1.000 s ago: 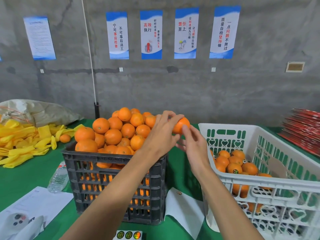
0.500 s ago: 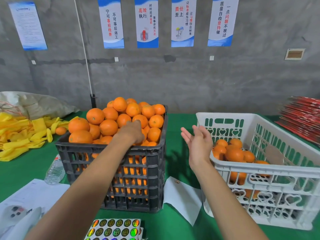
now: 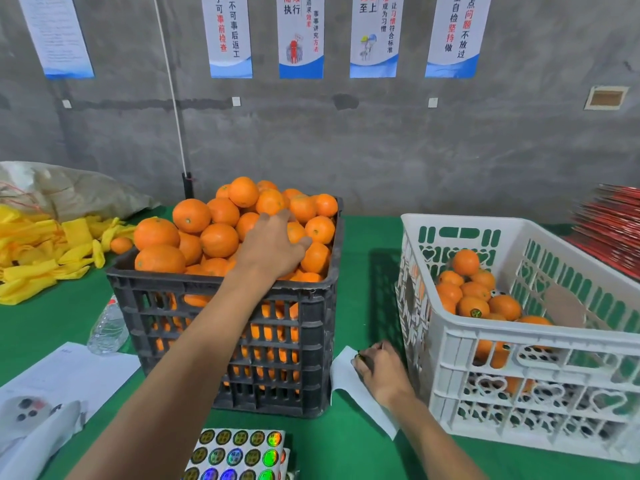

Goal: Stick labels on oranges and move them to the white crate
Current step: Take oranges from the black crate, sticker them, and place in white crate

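A black crate (image 3: 221, 282) heaped with oranges (image 3: 191, 215) stands in the middle of the green table. My left hand (image 3: 273, 247) lies palm down on the pile, fingers spread over the fruit, lifting nothing. To the right, the white crate (image 3: 519, 334) holds several oranges (image 3: 465, 262), some with round labels. Between the crates lies a white backing sheet (image 3: 349, 386). My right hand (image 3: 382, 374) rests on it, fingertips pinched on a small dark label (image 3: 359, 356). A sheet of shiny round labels (image 3: 239, 452) lies at the near edge.
A plastic water bottle (image 3: 107, 327) lies left of the black crate, with papers (image 3: 69, 375) in front of it. Yellow bags (image 3: 41, 251), a loose orange (image 3: 121, 244) and a sack (image 3: 69, 192) fill the far left. A red stack (image 3: 613, 230) sits at the far right.
The orange both hands held a second ago is out of them. My left hand went down onto the black crate's pile. My right hand dropped to the backing sheet between the crates.
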A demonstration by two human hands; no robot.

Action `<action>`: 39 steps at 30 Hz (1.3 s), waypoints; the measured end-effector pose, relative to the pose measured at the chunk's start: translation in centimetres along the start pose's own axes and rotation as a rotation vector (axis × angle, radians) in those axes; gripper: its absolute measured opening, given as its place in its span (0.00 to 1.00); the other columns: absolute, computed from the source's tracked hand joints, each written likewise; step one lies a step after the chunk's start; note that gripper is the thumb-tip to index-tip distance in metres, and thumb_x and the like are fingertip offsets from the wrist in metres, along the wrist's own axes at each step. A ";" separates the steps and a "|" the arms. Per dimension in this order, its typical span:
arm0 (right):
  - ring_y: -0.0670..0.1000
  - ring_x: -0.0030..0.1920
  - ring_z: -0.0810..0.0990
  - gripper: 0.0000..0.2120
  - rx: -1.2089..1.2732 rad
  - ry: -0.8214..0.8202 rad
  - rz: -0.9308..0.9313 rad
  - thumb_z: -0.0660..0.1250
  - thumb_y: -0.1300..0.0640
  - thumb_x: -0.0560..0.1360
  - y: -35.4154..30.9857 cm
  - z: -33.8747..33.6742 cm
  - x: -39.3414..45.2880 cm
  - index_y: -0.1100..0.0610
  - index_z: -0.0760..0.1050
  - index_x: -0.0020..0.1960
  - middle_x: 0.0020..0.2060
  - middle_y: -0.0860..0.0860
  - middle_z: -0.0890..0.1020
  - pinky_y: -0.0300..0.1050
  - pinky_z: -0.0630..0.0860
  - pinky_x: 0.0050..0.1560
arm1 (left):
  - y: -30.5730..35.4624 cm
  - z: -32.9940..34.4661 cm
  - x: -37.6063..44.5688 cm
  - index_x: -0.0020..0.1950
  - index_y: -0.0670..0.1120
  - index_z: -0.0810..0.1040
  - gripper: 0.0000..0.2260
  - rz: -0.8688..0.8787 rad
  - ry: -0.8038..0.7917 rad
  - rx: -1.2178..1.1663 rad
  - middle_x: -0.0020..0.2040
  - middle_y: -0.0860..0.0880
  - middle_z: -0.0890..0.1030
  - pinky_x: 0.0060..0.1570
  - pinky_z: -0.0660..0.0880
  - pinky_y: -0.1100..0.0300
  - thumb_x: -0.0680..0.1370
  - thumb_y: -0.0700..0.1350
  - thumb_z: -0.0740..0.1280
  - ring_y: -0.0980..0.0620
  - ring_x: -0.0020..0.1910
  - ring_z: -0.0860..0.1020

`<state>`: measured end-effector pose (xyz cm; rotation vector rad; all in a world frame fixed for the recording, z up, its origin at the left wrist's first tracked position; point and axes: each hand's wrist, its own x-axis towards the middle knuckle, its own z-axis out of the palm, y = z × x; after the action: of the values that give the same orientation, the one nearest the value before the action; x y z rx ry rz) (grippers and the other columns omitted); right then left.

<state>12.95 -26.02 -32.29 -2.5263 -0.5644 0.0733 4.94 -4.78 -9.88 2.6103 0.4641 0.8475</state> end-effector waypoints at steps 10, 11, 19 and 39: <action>0.53 0.51 0.77 0.17 -0.035 0.043 -0.103 0.64 0.48 0.82 0.5 -0.1 0.3 0.62 0.83 0.55 0.55 0.55 0.76 0.46 0.72 0.62 | 0.3 -0.4 -0.6 0.68 0.48 0.75 0.24 0.023 0.023 -0.071 0.54 0.42 0.79 0.42 0.71 0.53 0.77 0.58 0.72 0.41 0.53 0.78; 0.54 0.53 0.77 0.19 -0.025 0.028 -0.099 0.65 0.46 0.81 0.4 -0.1 0.2 0.62 0.83 0.56 0.56 0.55 0.75 0.45 0.72 0.62 | 0.3 -0.5 -0.7 0.68 0.48 0.75 0.24 0.026 0.020 -0.076 0.53 0.42 0.80 0.41 0.71 0.52 0.77 0.58 0.72 0.41 0.52 0.79; 0.50 0.52 0.79 0.16 0.069 0.083 0.015 0.67 0.47 0.81 -0.1 0.5 -0.2 0.57 0.83 0.59 0.55 0.51 0.79 0.44 0.75 0.62 | 0.5 -0.9 -1.1 0.69 0.47 0.75 0.25 0.018 0.019 -0.106 0.56 0.42 0.80 0.46 0.75 0.49 0.77 0.57 0.72 0.41 0.55 0.78; 0.50 0.41 0.76 0.06 0.576 -0.073 0.442 0.67 0.60 0.78 -0.7 -0.9 2.2 0.59 0.79 0.44 0.42 0.57 0.83 0.43 0.70 0.58 | 0.5 -1.1 -1.4 0.71 0.48 0.73 0.26 -0.031 -0.001 -0.109 0.62 0.42 0.77 0.54 0.77 0.45 0.77 0.57 0.72 0.40 0.60 0.77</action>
<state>14.88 -25.03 -30.99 -2.0373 0.0124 0.4265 3.30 -5.50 -9.54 2.4975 0.4446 0.8374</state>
